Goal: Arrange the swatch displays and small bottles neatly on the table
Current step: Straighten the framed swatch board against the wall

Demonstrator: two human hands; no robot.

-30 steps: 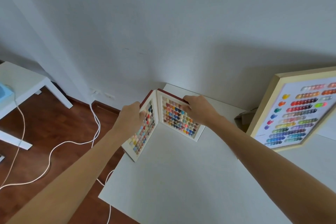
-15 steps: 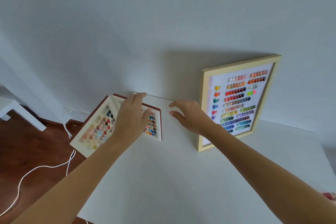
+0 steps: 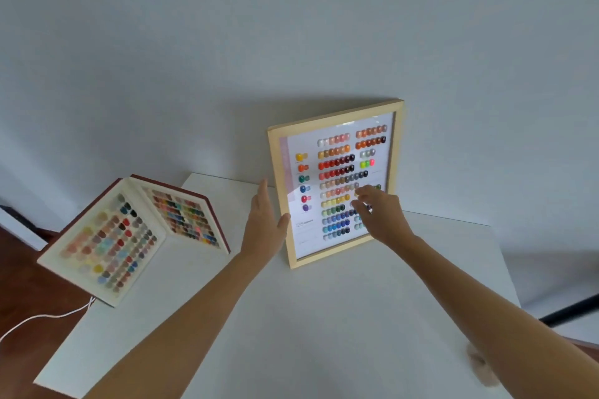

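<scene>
A wood-framed swatch display (image 3: 337,126) with rows of coloured swatches stands upright against the wall at the back of the white table (image 3: 308,317). My left hand (image 3: 264,225) is open, its thumb by the frame's left edge. My right hand (image 3: 381,214) is spread in front of the lower right part of the frame's glass, fingers apart. A folding swatch book (image 3: 129,236) with a dark red cover stands opened in a V at the table's back left corner, one panel overhanging the left edge. No small bottles are visible.
A white wall rises directly behind the table. A white cable (image 3: 42,317) trails over the brown wooden floor at the left. A blurred pinkish object (image 3: 479,366) lies near the table's right front, partly hidden by my right forearm.
Both hands have let go of the folding swatch book and moved right to the framed display. The view has swung right, and the book now stands opened at the back left.
</scene>
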